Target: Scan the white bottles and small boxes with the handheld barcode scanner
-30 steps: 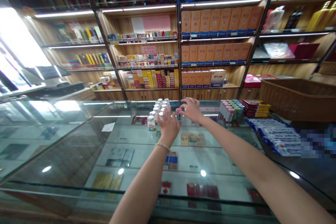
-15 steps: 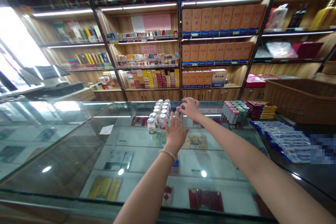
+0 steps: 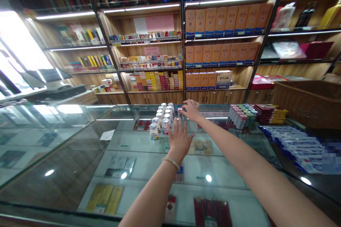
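Note:
My right hand [image 3: 191, 110] reaches over the far part of the glass counter [image 3: 149, 165], its fingertips closed on a small jar [image 3: 180, 112] with a pale pinkish top. My left hand [image 3: 180, 141], a beaded bracelet at its wrist, hovers nearer to me with its fingers spread and holds nothing. Just left of both hands stand two rows of small white-capped jars [image 3: 154, 132]. The left fingertips are close beside the front jar of the right row [image 3: 165, 127]; whether they touch it I cannot tell.
To the right are pink and green cylinders [image 3: 241, 120], stacked dark red and yellow packs [image 3: 269, 113], blue-and-white packets [image 3: 295, 145] and a brown basket [image 3: 306, 103]. A white paper [image 3: 107, 135] lies left. Flat packs show under the glass. Stocked shelves [image 3: 215, 92] stand behind.
The view has tilted slightly. The small jar at my right fingertips now shows more of its body. Both hands keep nearly the same places.

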The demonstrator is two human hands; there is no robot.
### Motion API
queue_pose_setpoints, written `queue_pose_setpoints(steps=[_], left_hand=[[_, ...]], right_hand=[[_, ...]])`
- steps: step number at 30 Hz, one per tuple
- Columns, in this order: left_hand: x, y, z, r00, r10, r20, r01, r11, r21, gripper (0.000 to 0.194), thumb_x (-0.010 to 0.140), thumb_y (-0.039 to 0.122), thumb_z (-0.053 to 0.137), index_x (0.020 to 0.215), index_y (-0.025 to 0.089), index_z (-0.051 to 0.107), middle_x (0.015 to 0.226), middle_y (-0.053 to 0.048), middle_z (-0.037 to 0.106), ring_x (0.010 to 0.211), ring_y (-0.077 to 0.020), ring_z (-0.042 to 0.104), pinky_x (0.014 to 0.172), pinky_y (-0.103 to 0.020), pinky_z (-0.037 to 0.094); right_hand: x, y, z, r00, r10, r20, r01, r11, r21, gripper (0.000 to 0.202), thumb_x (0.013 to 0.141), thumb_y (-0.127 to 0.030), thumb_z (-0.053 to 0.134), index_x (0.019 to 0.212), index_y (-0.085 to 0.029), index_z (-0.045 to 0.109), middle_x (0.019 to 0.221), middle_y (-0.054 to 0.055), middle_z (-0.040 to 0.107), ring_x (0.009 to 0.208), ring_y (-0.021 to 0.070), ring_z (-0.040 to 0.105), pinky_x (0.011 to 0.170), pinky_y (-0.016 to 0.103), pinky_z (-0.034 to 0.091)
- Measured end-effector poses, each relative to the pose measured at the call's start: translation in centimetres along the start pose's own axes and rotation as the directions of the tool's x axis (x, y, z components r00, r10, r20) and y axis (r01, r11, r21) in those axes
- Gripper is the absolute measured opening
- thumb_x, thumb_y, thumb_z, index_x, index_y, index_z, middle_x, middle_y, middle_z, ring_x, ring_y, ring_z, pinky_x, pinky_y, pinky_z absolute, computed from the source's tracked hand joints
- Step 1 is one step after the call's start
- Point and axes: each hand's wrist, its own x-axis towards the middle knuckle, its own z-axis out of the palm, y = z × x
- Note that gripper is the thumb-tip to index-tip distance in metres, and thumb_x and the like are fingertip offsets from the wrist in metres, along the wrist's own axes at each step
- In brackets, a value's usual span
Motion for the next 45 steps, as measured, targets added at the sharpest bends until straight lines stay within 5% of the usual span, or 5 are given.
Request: queue_pose_setpoints(steps=[31, 45], left_hand=[[-0.2, -0.3, 0.9, 0.996, 0.055, -0.063, -0.053, 0.998, 0.032, 0.065, 0.1, 0.055, 0.05, 0.155, 0.019, 0.048, 0.168, -0.014, 0.032, 0.16, -0.0356, 0.017, 0.128, -0.07, 0.006], [-0.1, -0.2, 0.2, 0.999, 0.038, -0.026, -0.037, 0.999, 0.018, 0.065, 0.1, 0.053, 0.049, 0.156, 0.019, 0.046, 0.17, -0.013, 0.029, 0.161, -0.0341, 0.015, 0.129, -0.067, 0.004]], right_hand=[[3.3, -0.3, 1.4, 0.999, 0.008, 0.038, -0.008, 1.0, 0.001, 0.031, 0.101, -0.041, 0.05, 0.11, -0.025, 0.076, 0.146, 0.009, 0.057, 0.139, 0.0285, 0.034, 0.114, 0.054, 0.021], [3.4, -0.2, 1.3, 0.99, 0.084, 0.118, -0.078, 0.996, -0.053, 0.043, 0.099, -0.051, 0.05, 0.132, -0.027, 0.064, 0.144, 0.013, 0.057, 0.135, 0.0327, 0.042, 0.109, 0.056, 0.033]])
